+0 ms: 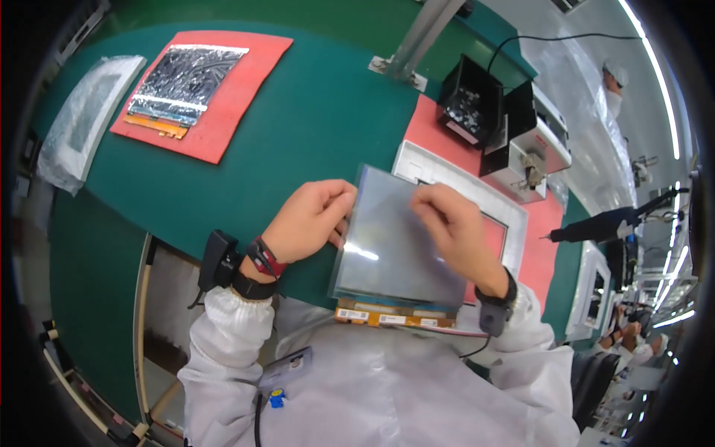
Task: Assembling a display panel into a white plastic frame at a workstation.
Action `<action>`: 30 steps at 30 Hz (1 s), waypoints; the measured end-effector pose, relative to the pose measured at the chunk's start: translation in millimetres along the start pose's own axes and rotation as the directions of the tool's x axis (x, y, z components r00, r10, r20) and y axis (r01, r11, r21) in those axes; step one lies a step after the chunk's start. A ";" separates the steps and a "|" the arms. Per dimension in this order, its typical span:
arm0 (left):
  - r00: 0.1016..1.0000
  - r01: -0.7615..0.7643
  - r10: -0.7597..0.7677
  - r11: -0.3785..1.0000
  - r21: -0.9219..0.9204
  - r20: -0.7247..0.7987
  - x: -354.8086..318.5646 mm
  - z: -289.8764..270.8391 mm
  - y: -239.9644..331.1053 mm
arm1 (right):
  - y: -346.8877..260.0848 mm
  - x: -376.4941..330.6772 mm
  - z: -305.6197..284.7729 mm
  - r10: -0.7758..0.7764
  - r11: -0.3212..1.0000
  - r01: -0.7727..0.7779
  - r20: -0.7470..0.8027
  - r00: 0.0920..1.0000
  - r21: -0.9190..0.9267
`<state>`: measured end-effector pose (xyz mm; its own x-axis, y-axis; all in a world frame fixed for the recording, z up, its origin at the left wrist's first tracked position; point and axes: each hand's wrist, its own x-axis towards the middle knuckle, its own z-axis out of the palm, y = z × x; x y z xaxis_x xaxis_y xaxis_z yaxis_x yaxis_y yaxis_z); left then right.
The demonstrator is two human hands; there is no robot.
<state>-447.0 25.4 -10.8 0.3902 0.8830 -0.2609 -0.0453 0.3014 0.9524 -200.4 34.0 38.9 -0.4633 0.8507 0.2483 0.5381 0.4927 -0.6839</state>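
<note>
Flat panel [389, 237] smooth, glossy (glass-like, with glare); red pad [232, 123] matt, foam-like; silvery film [192, 78] crinkled, shiny.

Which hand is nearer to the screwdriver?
Right. The right hand is over the panel, left of the screwdriver; the left hand is farther away, at the panel's left edge.

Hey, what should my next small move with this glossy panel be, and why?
I'd probably steady the left edge of the glossy panel with the left hand first: that hand is already beside the edge, the right hand is over the face, and an orange strip lies exposed along the near edge, which a slip might bend.
</note>
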 end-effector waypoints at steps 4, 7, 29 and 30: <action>0.999 0.001 0.000 1.000 0.007 -0.034 -0.1 2.8 -2.0 | -4.5 -37.6 -22.6 0.332 0.892 -0.370 0.178 0.926 0.260; 0.998 0.007 -0.008 1.000 -0.013 -0.059 -1.1 6.0 0.2 | -1.4 -62.0 -34.6 0.371 0.839 -0.405 0.161 0.914 0.365; 0.985 -0.108 0.138 0.961 0.254 -0.101 -5.4 25.2 -15.0 | -13.9 -80.7 -9.3 0.614 0.636 -0.261 -0.271 0.741 0.726; 0.983 -0.117 0.149 0.958 0.262 -0.106 -8.1 25.9 -11.5 | -13.0 -81.8 -11.2 0.603 0.640 -0.249 -0.275 0.749 0.727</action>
<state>-425.9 5.5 -15.6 0.2791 0.9512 -0.1312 0.1519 0.0912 0.9842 -161.6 -40.0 35.2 0.1712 0.9845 -0.0380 -0.0517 -0.0295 -0.9982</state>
